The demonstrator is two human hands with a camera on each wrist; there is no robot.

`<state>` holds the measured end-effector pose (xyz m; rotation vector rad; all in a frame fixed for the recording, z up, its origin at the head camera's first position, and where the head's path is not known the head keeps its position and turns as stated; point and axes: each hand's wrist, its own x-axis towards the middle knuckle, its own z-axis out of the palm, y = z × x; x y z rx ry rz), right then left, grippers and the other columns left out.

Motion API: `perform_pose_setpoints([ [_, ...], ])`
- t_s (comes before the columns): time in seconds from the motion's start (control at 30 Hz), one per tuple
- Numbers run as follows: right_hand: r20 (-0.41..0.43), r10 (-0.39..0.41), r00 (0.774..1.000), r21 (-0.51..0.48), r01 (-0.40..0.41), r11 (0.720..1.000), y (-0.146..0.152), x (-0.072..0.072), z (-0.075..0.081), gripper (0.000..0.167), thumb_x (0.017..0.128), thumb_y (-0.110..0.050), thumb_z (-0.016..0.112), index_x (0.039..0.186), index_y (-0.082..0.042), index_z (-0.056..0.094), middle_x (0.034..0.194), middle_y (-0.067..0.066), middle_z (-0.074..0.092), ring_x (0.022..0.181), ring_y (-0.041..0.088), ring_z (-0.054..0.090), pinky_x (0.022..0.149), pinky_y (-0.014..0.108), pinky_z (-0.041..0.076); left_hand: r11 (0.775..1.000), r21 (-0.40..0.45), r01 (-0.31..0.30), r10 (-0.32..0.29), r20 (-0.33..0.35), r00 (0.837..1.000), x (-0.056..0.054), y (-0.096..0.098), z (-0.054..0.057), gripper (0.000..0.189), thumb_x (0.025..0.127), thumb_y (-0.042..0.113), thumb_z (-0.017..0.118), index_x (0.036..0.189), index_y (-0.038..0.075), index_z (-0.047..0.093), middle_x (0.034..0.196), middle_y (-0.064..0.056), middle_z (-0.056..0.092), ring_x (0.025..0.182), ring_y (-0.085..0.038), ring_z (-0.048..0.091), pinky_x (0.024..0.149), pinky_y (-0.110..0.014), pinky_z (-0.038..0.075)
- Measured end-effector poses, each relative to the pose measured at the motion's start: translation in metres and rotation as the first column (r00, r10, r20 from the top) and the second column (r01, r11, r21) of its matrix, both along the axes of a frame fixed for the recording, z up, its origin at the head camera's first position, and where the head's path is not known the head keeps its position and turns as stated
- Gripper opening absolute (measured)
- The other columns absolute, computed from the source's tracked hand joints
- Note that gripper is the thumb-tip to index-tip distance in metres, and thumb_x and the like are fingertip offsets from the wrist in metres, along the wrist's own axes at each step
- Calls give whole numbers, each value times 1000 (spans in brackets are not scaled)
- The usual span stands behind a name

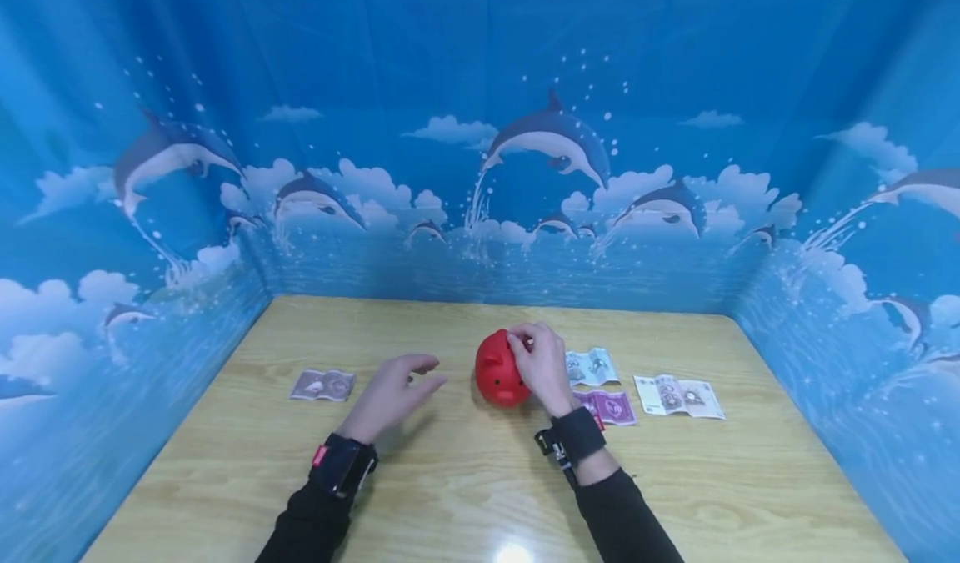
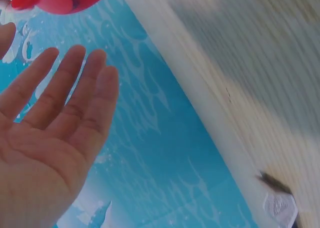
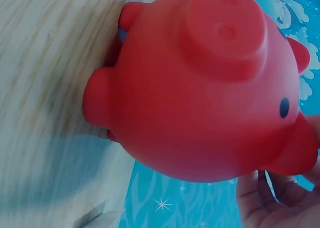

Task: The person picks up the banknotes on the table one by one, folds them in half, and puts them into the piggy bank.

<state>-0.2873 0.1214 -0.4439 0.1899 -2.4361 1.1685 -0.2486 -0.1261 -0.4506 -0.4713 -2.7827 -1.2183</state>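
A red piggy bank (image 1: 498,377) stands on the table with its snout towards me. My right hand (image 1: 542,364) grips it at the top by its ear, thumb and finger curled. The right wrist view shows the snout and one eye of the piggy bank (image 3: 200,112) up close, with fingers (image 3: 255,198) behind the ear. To the left of the pig, my left hand (image 1: 393,392) hovers apart from it, holding nothing. In the left wrist view the palm of the left hand (image 2: 55,123) faces the camera with its fingers extended.
A brownish banknote (image 1: 322,385) lies left of my left hand. Right of the pig lie a pale blue-green banknote (image 1: 592,367), a magenta banknote (image 1: 617,407) and a whitish banknote (image 1: 678,396). A blue dolphin-print curtain (image 1: 480,271) encloses the wooden table (image 1: 465,496) at the back and sides.
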Motion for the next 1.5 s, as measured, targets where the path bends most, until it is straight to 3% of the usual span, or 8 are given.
perform_pose_setpoints([
  [0.23,-59,65,996,81,-60,995,-9,5,2,13,90,-15,69,99,-8,76,97,7,71,98,23,62,88,40,52,999,-17,-50,50,17,999,-3,-14,6,36,94,36,65,121,12,68,107,-3,72,98,-18,66,87,-40,54],
  [0.4,-104,128,986,170,-109,979,-23,14,4,13,90,-17,69,99,-11,76,96,3,69,96,19,61,84,36,53,998,-25,-64,65,39,997,-4,-24,9,33,95,35,64,118,13,69,106,-2,72,94,-15,64,81,-35,55],
  [0.63,-222,258,940,308,-184,933,-54,28,0,8,89,-15,71,93,-10,76,89,2,68,88,17,60,77,31,51,996,-82,-23,24,8,1000,-7,-41,14,29,97,34,62,115,14,72,104,-2,73,92,-15,65,79,-36,55],
  [0.77,-229,326,917,384,-223,896,-74,36,-6,7,89,-16,72,93,-12,76,89,-1,66,89,15,60,80,29,51,995,-99,-19,18,-5,1000,-8,-52,16,30,98,35,59,115,13,72,107,-3,73,95,-18,66,81,-39,55],
  [1.0,-16,421,907,436,-372,819,-100,41,-15,10,92,-20,68,95,-16,77,93,-4,69,88,10,62,73,19,52,992,-111,-62,69,56,996,-10,-68,15,39,98,42,56,121,13,69,114,-5,71,108,-26,65,90,-47,53],
  [1.17,159,476,865,393,-498,773,-112,38,-17,13,93,-18,66,98,-14,77,91,-6,72,84,3,63,72,16,50,987,-121,-102,112,75,991,-9,-79,17,36,99,39,56,118,12,70,109,-9,72,100,-29,67,83,-47,54],
  [1.33,213,487,847,402,-530,747,-123,33,-19,14,93,-18,65,100,-13,77,93,-5,73,85,3,64,75,16,51,987,-116,-114,120,51,991,-10,-96,15,33,99,32,57,113,6,71,102,-11,72,91,-28,68,79,-44,55],
  [1.5,272,495,825,441,-564,698,-137,30,-21,16,93,-21,66,103,-14,76,96,-4,74,89,5,65,79,17,51,967,-174,-184,198,66,978,-11,-111,13,32,98,28,58,109,0,71,102,-14,72,92,-27,67,78,-45,54],
])
